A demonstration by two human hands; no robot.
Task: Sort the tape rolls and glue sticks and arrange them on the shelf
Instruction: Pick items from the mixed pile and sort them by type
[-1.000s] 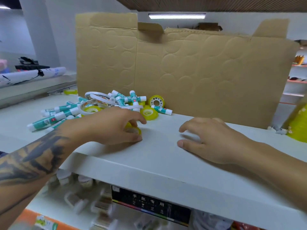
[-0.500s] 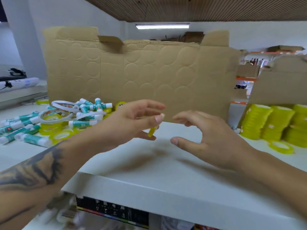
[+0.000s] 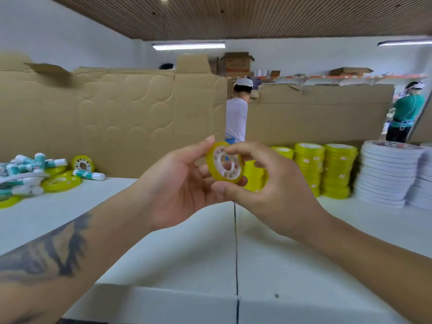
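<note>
Both hands meet over the shelf [image 3: 187,265], holding one yellow tape roll [image 3: 225,163] up in the air, well clear of the white surface. The roll stands nearly on edge, its white spoked core facing the camera.

It looks light and stiff: a small plastic hub wound with glossy tape. The outer band is probably slick, so the safest hold is across the rim, thumb on one side and fingers on the other, or a fingertip hooked through the hole in the core. It should not crush under a normal pinch, and a drop onto the shelf would likely do it no harm.

The left hand [image 3: 180,183] is half curled, palm up, its fingers cupped behind and under the roll with a fingertip rising past the upper left of the rim. The right hand [image 3: 268,188] pinches it from the other side: the index finger curls over the top of the core and the thumb presses at the lower edge. Neither hand is wide; both are closed just enough to trap the roll.

To the right of the roll, stacks of yellow tape [image 3: 325,169] stand in neat columns beside stacks of white tape [image 3: 388,174]. To its left lies an unsorted heap of glue sticks [image 3: 35,164] and loose rolls against the cardboard wall [image 3: 117,118].
</note>
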